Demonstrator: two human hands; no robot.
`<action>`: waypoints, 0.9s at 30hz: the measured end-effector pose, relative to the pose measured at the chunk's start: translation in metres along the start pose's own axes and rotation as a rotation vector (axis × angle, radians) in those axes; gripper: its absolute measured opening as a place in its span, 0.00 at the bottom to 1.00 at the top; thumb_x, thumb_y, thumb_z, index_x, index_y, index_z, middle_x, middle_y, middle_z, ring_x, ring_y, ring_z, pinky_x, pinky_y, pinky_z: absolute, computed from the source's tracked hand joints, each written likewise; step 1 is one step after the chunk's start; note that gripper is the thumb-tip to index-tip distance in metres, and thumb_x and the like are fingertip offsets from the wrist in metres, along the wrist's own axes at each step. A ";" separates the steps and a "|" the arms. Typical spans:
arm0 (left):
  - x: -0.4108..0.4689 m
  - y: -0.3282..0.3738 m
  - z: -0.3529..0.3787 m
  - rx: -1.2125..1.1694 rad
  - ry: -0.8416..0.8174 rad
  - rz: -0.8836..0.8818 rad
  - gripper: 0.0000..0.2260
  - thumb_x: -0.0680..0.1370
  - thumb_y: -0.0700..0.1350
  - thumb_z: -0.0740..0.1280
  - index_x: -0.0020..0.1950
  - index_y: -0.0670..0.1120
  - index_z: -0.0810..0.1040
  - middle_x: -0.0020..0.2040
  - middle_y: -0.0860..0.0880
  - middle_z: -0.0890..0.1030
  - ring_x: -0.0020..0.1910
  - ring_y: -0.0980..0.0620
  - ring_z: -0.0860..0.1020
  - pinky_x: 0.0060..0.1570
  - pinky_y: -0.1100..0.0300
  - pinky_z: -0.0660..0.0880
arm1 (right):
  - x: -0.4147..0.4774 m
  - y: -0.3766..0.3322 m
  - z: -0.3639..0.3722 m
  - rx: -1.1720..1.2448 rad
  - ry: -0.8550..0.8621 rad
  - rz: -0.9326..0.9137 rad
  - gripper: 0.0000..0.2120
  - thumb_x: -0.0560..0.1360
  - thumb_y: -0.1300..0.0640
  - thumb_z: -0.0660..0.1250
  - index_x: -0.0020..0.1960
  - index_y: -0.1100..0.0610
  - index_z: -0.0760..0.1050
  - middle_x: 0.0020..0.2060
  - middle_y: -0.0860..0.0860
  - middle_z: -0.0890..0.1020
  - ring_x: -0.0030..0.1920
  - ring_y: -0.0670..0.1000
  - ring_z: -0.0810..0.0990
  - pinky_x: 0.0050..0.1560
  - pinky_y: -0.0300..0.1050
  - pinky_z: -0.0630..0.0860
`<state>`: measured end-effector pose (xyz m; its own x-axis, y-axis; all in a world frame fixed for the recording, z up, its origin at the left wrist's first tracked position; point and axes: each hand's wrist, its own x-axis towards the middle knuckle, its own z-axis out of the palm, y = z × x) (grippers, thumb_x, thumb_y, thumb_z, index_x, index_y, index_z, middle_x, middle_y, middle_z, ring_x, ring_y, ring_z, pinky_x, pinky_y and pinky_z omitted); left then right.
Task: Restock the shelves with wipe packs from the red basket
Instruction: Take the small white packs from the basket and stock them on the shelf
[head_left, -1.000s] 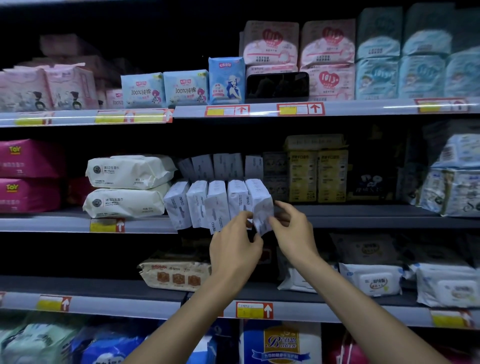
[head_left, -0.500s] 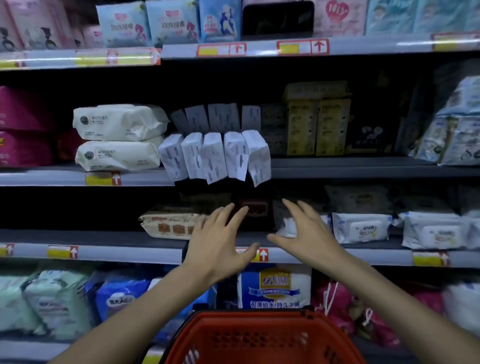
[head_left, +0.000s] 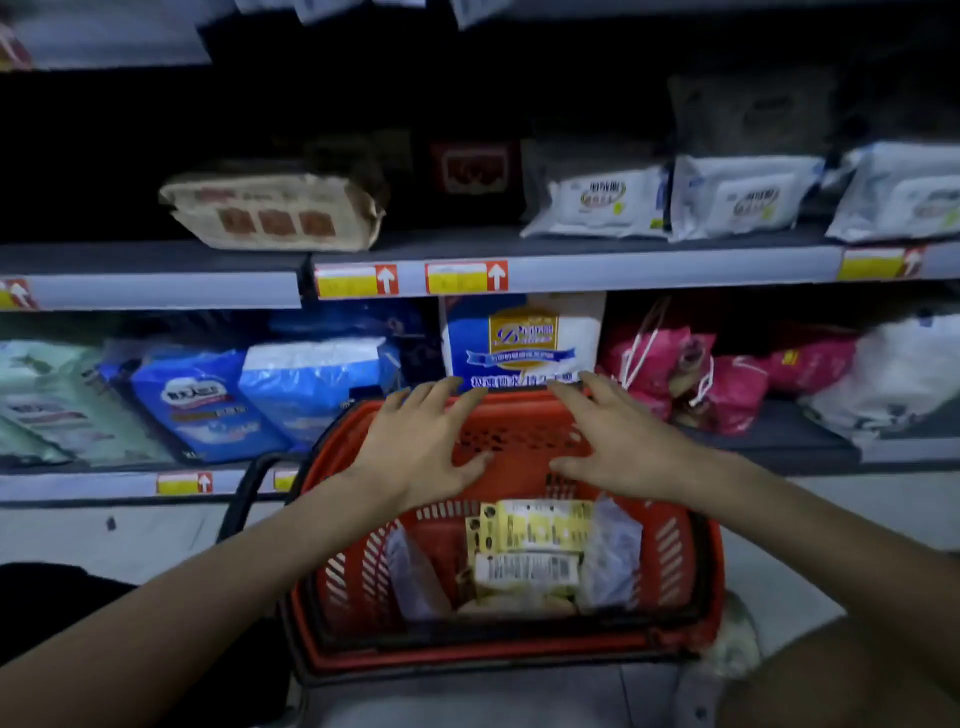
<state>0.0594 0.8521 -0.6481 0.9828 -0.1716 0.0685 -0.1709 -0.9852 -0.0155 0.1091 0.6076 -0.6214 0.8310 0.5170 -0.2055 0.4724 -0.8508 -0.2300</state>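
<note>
Presently left hand (head_left: 415, 449) and right hand (head_left: 626, 441), both empty and splayed, hover side by side over the red basket (head_left: 670, 540) at 6 o'clock, wipe packs (head_left: 524, 569) lying in its bottom; step judged: fetching the next pack, which calls for reaching down and gripping one.

Left hand (head_left: 415, 447) and right hand (head_left: 618, 441) bare; grey garment (head_left: 467, 699).

both hands (head_left: 421, 452) (head_left: 618, 447) spread, empty, above red basket (head_left: 691, 561); wipe packs (head_left: 530, 545) inside.
</note>
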 end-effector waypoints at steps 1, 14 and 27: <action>-0.001 0.005 0.015 -0.005 -0.036 0.013 0.37 0.75 0.70 0.56 0.82 0.54 0.63 0.79 0.47 0.69 0.76 0.43 0.70 0.72 0.44 0.68 | 0.000 0.007 0.013 -0.020 -0.053 -0.012 0.46 0.76 0.38 0.69 0.83 0.49 0.46 0.82 0.59 0.50 0.81 0.61 0.51 0.79 0.57 0.59; 0.037 0.092 0.149 -0.189 -0.556 0.090 0.37 0.78 0.69 0.63 0.82 0.54 0.60 0.78 0.47 0.69 0.72 0.41 0.73 0.63 0.46 0.75 | -0.028 0.063 0.107 -0.239 -0.587 -0.061 0.18 0.82 0.48 0.63 0.68 0.55 0.74 0.63 0.57 0.78 0.61 0.60 0.79 0.55 0.49 0.78; 0.098 0.171 0.186 -0.922 -0.726 -0.262 0.22 0.81 0.43 0.71 0.73 0.39 0.73 0.70 0.40 0.78 0.72 0.40 0.74 0.71 0.50 0.71 | -0.043 0.074 0.119 -0.223 -0.450 -0.131 0.11 0.83 0.54 0.62 0.59 0.57 0.79 0.59 0.56 0.81 0.58 0.58 0.80 0.46 0.46 0.69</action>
<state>0.1392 0.6672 -0.8295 0.7546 -0.2152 -0.6199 0.3456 -0.6726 0.6543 0.0734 0.5335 -0.7425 0.5752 0.5680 -0.5887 0.6561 -0.7501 -0.0827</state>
